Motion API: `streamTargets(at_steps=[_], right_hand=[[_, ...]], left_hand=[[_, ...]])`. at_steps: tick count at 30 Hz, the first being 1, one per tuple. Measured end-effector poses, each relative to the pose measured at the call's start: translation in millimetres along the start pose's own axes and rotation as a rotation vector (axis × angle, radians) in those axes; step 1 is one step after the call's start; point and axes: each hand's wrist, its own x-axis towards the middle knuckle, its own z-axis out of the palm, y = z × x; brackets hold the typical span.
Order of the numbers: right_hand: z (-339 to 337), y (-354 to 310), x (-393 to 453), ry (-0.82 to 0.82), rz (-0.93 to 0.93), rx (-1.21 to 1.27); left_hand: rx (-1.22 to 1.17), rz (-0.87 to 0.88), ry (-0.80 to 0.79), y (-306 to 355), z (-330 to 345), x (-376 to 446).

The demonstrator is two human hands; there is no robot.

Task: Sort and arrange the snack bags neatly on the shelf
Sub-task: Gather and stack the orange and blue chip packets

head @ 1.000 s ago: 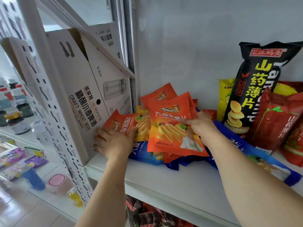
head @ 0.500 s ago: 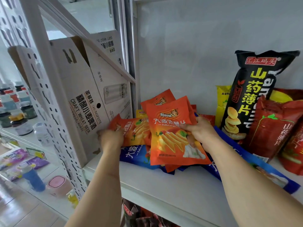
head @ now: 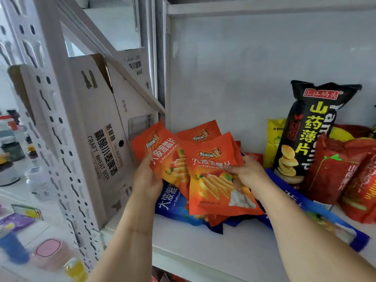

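- While the left hand (head: 147,178) pinches one orange chip bag (head: 162,153) by its lower edge, the right hand (head: 247,174) grips a second orange bag (head: 215,180) at its right side, both held just above the blue bag (head: 173,204).
- These packets look light, soft and slick; holding them by the flat seams seems safest.
- Under the blue bag, the white shelf (head: 203,245) also carries a tall black bag (head: 313,131) and red bags (head: 333,169) further right.
- Left of the blue bag, a beer carton (head: 97,139) stands with contents hidden.
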Motion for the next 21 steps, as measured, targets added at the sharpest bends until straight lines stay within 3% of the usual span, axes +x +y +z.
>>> streamTargets(at_steps=[4,11,17,21], right_hand=[[3.8,-3.1,-2.5,0.039,0.007,-0.037],[0.6,-2.9,-7.0,0.028,0.034,-0.066],[-12.6,3.1,-4.9,0.046,-0.030,-0.101],[-16.0,4.9,0.3,0.037,-0.024,-0.123]], left_hand=[[0.172,-0.176,-0.016,-34.7,-15.8,-0.6],[0.251,0.116,0.110,23.3,-8.4,48.8],[0.225,-0.180,-0.040,42.3,9.3,50.6],[0.419,-0.155,-0.130,28.6,26.8,38.9]])
